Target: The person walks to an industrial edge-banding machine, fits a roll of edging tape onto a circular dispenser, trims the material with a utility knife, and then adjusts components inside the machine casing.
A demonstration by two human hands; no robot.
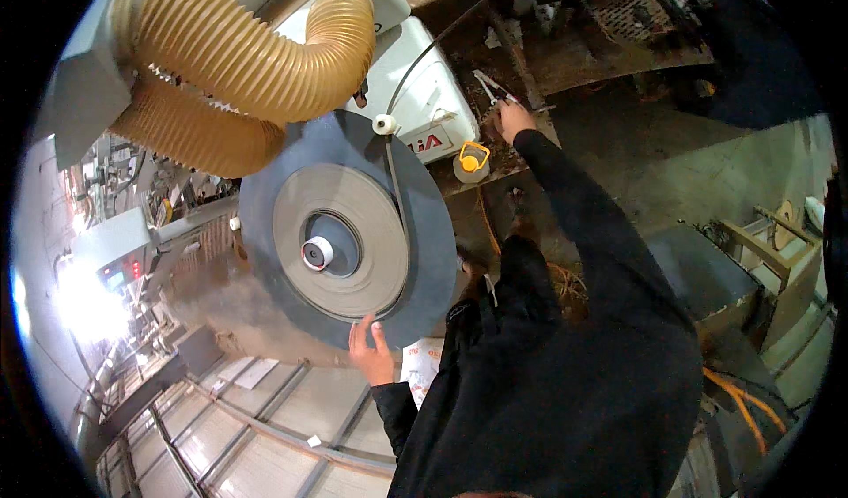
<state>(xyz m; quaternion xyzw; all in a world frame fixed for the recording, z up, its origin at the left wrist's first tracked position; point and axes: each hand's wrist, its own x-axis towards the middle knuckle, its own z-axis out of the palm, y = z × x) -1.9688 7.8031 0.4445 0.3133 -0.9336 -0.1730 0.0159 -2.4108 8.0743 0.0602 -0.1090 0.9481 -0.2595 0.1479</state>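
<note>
A large grey disc (435, 224) carries a wound coil of greyish-beige band (287, 224) around a white hub (316, 252). My left hand (371, 353) is at the disc's lower edge, fingers apart, fingertips by the coil's outer turns. From the coil a strip (394, 176) runs up to a white roller (384, 124). Farther right, my right hand (512, 121) is closed on a silvery, two-armed tool like a pair of scissors (496, 88), its arms spread in a V. My fingers partly hide the tool. Below that hand stands a bottle with a yellow handled cap (473, 157).
Ribbed tan hoses (238, 52) hang over the disc's far side, beside a white machine housing (424, 83). At the right are a dark box (702, 268) and a wooden frame (764, 242). Orange cables (742, 396) lie low right. Pale panels (256, 418) lie lower left.
</note>
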